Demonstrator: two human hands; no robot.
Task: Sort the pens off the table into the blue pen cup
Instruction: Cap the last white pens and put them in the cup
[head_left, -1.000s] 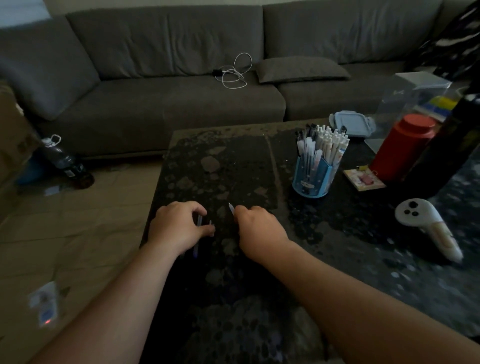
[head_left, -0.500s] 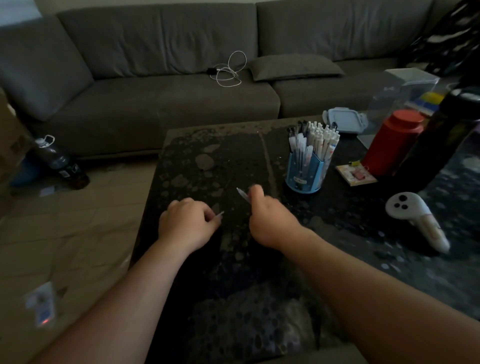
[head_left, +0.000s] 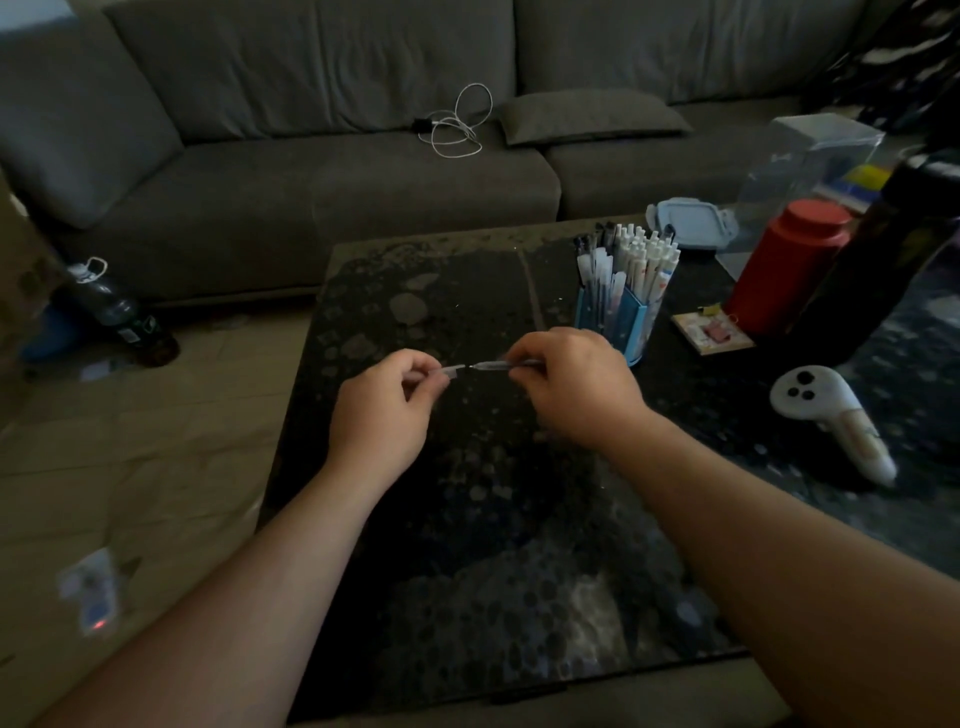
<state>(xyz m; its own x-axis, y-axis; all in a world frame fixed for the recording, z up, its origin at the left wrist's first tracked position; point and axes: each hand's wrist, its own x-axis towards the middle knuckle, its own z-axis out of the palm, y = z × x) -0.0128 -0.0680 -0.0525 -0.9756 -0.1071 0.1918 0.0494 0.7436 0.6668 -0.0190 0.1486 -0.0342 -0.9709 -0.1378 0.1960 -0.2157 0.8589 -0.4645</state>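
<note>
While both of my hands hover above the dark tabletop (head_left: 467, 545), my right hand (head_left: 576, 389) has its grip curled round a pen (head_left: 493, 366), whose tip points left toward my other hand. My left hand (head_left: 384, 410) pinches a small clear cap (head_left: 451, 370) between thumb and fingers, its open end facing the pen tip. Cap and tip are just apart, nearly in line with each other.

Just beyond my right hand stands the blue pen cup (head_left: 626, 317), upright and packed with pens whose white and dark ends stick up past its rim. To its right lie a small flat card with clips (head_left: 711, 332) and a red canister (head_left: 789, 265) with a dark bottle (head_left: 878, 270) beside it. A white controller (head_left: 826, 415) rests on the tabletop well to the right of my right hand. Behind the cup sits a pale blue lid (head_left: 685, 221), and a clear plastic box (head_left: 810, 161) stands further back.

A grey sofa (head_left: 311, 182) runs behind the tabletop, with a white cable (head_left: 460, 124) coiled on its seat and a flat cushion (head_left: 587, 111) next to it. On the floor to the left leans a plastic bottle (head_left: 114, 312).
</note>
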